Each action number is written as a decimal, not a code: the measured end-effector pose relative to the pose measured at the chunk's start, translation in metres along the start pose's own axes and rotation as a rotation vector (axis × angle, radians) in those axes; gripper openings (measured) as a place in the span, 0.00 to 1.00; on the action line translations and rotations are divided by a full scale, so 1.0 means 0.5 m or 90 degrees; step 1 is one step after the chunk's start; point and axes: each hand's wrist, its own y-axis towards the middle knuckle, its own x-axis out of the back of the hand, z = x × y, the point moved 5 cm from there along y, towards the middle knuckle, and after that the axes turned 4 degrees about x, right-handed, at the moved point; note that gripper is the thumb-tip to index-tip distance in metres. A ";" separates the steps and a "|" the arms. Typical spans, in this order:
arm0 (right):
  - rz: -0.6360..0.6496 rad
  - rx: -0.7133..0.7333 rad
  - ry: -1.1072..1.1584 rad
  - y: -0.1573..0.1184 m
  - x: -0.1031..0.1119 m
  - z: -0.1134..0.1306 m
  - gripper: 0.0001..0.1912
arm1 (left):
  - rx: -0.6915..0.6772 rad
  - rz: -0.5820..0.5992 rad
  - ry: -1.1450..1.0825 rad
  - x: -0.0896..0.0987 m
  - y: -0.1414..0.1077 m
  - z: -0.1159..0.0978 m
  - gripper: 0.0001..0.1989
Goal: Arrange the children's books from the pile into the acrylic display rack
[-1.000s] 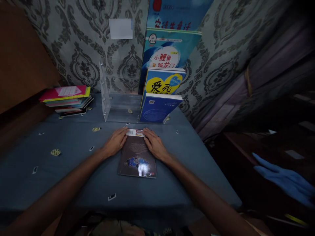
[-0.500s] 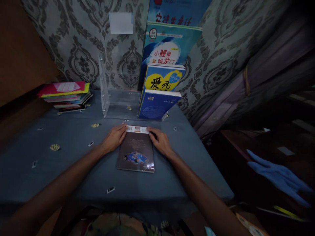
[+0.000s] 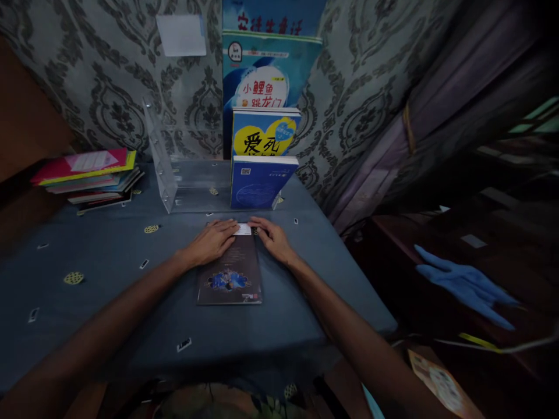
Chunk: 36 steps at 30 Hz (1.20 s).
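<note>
Book (image 3: pixel 229 282) lies flat on the table (image 3: pixel 288 308), dark side up, just in front of the clear rack (image 3: pixel 159 169). Left hand (image 3: pixel 212 243) rests over its top left part, fingers pretty much together, covering a bit of the white strip (image 3: pixel 243 229). Right hand (image 3: pixel 274 240) is at the top right corner, fingers loosely bent with small gaps, and neither hand is clamped on anything

What could go wrong, imo: the book looks thin and slick, so a lopsided push from one hand could spin it askew. Pressing hard on the far edge alone might crease that corner. And since the rack is so near, a careless shove forward could bump it and jog whatever's standing in there

Headcount: two hands, one book between them, one rack. Four covers show in the rack: one blue book (image 3: pixel 257 183) in front, then one yellow book (image 3: pixel 240 137), one teal book (image 3: pixel 271 49) and one back book (image 3: pixel 279 11). One pile (image 3: pixel 91 174) on the left, too dim to count properly, maybe six or more. One card (image 3: pixel 181 36) up behind the rack, one curtain (image 3: pixel 379 169), one blue glove (image 3: pixel 463 279) off to the right
</note>
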 end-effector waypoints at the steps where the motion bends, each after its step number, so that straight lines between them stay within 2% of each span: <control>1: 0.001 -0.001 -0.005 -0.001 0.000 0.000 0.24 | -0.009 0.005 -0.002 -0.002 0.009 -0.006 0.22; 7: -0.012 0.006 0.003 -0.005 0.005 0.011 0.27 | -0.051 0.000 0.002 -0.010 0.041 -0.033 0.22; 10: -0.005 0.020 -0.005 -0.005 0.007 0.016 0.28 | -0.065 -0.012 -0.007 -0.009 0.040 -0.036 0.21; 16: 0.014 0.035 -0.026 -0.002 -0.003 0.008 0.26 | -0.097 0.011 -0.013 -0.009 0.030 -0.048 0.23; 27: 0.013 0.058 -0.061 -0.005 -0.005 0.021 0.24 | -0.155 0.037 -0.055 -0.012 -0.020 -0.091 0.24; 36: 0.019 0.066 -0.071 -0.008 -0.004 0.021 0.23 | -0.215 0.073 -0.074 -0.005 -0.085 -0.146 0.23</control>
